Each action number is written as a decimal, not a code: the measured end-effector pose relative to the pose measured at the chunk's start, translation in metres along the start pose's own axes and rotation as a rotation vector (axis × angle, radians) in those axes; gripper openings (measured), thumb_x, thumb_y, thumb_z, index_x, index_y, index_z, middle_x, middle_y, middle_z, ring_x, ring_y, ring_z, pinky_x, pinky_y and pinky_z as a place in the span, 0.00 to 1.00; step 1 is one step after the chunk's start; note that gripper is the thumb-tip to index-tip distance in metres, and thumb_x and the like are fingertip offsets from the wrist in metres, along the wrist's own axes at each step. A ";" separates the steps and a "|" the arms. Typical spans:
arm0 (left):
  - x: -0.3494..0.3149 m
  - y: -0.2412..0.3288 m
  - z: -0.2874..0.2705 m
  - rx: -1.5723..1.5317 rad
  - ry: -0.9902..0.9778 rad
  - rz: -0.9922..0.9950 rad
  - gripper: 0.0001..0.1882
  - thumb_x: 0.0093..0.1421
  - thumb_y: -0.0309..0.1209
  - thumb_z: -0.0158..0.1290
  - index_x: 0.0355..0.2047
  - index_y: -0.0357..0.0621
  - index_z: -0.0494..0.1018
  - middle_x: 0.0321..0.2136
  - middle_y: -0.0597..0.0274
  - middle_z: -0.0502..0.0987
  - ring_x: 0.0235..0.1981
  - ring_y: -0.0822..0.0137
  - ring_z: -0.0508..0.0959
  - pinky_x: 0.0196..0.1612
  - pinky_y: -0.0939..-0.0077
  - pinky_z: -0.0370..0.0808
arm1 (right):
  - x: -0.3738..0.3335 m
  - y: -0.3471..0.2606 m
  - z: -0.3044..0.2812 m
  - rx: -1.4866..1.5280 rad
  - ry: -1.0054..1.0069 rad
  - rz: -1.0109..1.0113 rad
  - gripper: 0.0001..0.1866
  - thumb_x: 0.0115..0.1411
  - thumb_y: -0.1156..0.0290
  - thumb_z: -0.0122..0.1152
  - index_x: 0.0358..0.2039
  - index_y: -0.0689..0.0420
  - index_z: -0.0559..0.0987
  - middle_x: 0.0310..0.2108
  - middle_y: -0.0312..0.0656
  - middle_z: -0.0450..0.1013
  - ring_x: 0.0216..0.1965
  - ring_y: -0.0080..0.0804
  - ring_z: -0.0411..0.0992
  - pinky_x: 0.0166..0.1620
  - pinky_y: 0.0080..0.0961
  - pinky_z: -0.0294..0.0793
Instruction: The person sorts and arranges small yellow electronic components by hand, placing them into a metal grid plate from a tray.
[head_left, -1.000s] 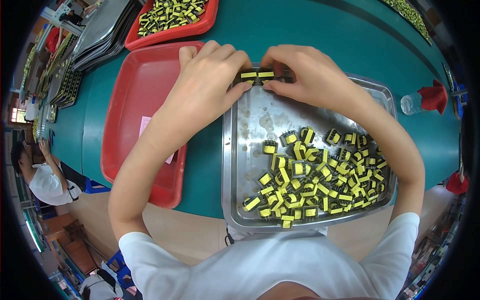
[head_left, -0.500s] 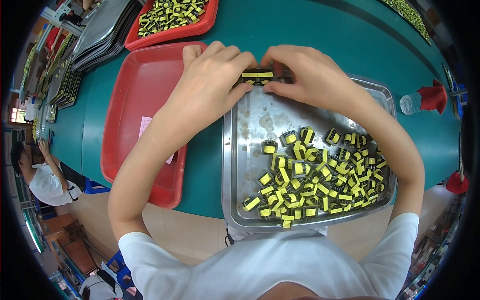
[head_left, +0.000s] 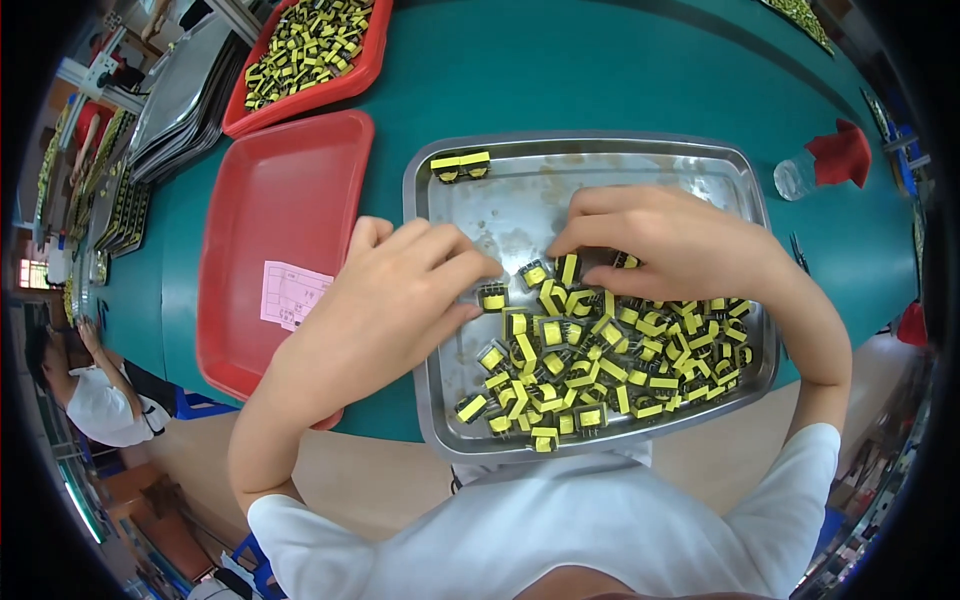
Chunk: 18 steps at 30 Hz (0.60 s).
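Small black-and-yellow transformers (head_left: 555, 362) lie heaped in the near part of a metal tray (head_left: 590, 146). At the heap's left edge my left hand (head_left: 395, 310) has its thumb and index finger parted around one transformer (head_left: 492, 297), the thumb tip close against it. My right hand (head_left: 665, 240) reaches over the heap's far side; its thumb and index finger close on an upright transformer (head_left: 567, 268). Two joined-up transformers (head_left: 460, 166) stand side by side in the tray's far left corner, with no hand on them.
Left of the metal tray lies a red tray (head_left: 290, 190) holding pink paper slips (head_left: 293, 292). Behind it is a red bin (head_left: 372, 60) full of transformers, beside stacked metal trays (head_left: 185, 95). A clear cup (head_left: 795, 177) and red cloth (head_left: 840, 155) are at right. Another person (head_left: 110, 395) sits far left.
Both hands have let go of the two transformers, left in the far corner, and have come nearer to the heap. The right hand's fingers now meet another transformer. The whole view has shifted slightly.
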<state>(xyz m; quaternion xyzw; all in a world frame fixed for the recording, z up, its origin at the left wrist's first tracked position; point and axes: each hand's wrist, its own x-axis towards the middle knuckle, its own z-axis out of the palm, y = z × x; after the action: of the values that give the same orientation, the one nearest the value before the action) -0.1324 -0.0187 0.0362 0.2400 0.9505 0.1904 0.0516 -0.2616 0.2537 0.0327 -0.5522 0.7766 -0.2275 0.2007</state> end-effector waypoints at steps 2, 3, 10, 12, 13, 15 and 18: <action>-0.001 0.005 0.001 0.035 -0.026 0.011 0.20 0.61 0.30 0.66 0.54 0.51 0.80 0.44 0.66 0.77 0.47 0.63 0.76 0.52 0.64 0.62 | -0.003 0.003 0.005 0.011 0.029 0.019 0.14 0.61 0.69 0.72 0.46 0.58 0.83 0.44 0.44 0.78 0.47 0.49 0.79 0.48 0.43 0.79; -0.001 0.006 0.001 0.063 -0.048 0.015 0.21 0.61 0.29 0.66 0.55 0.51 0.79 0.45 0.65 0.76 0.48 0.63 0.76 0.52 0.64 0.62 | -0.005 0.005 0.006 0.013 0.035 0.018 0.14 0.61 0.69 0.72 0.46 0.58 0.83 0.44 0.44 0.78 0.47 0.49 0.79 0.48 0.43 0.79; 0.002 0.010 0.003 0.021 -0.011 0.022 0.25 0.58 0.26 0.67 0.57 0.53 0.79 0.46 0.64 0.76 0.49 0.62 0.76 0.52 0.64 0.65 | -0.017 0.012 0.006 -0.203 0.217 0.076 0.14 0.62 0.63 0.73 0.43 0.58 0.87 0.42 0.44 0.78 0.43 0.47 0.79 0.46 0.41 0.79; 0.004 0.012 0.004 0.061 0.012 0.037 0.26 0.56 0.26 0.68 0.55 0.53 0.79 0.46 0.64 0.76 0.49 0.61 0.76 0.51 0.64 0.65 | -0.019 0.010 0.006 -0.199 0.211 0.078 0.15 0.62 0.63 0.73 0.45 0.58 0.86 0.42 0.44 0.78 0.43 0.47 0.79 0.46 0.41 0.79; 0.004 0.014 0.003 0.061 0.010 0.041 0.26 0.56 0.26 0.68 0.55 0.53 0.79 0.46 0.64 0.76 0.49 0.61 0.76 0.51 0.64 0.65 | -0.019 0.010 0.006 -0.199 0.213 0.082 0.15 0.62 0.63 0.73 0.45 0.58 0.86 0.42 0.44 0.78 0.43 0.47 0.79 0.46 0.41 0.79; 0.006 0.017 0.001 -0.002 -0.009 -0.024 0.24 0.54 0.27 0.70 0.52 0.52 0.80 0.46 0.64 0.76 0.49 0.61 0.76 0.51 0.64 0.65 | -0.018 0.012 0.006 -0.175 0.207 0.050 0.16 0.62 0.64 0.73 0.47 0.57 0.85 0.42 0.44 0.78 0.44 0.48 0.79 0.46 0.41 0.79; 0.005 0.016 0.007 0.022 0.016 0.008 0.20 0.56 0.28 0.69 0.50 0.50 0.79 0.44 0.64 0.76 0.48 0.63 0.77 0.51 0.64 0.66 | -0.016 0.017 0.010 -0.125 0.207 -0.014 0.15 0.62 0.65 0.72 0.47 0.57 0.84 0.42 0.44 0.78 0.44 0.48 0.79 0.46 0.42 0.79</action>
<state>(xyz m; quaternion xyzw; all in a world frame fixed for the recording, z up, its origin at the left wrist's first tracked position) -0.1287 -0.0008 0.0357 0.2428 0.9519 0.1822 0.0407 -0.2648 0.2722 0.0158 -0.5424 0.8020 -0.2360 0.0829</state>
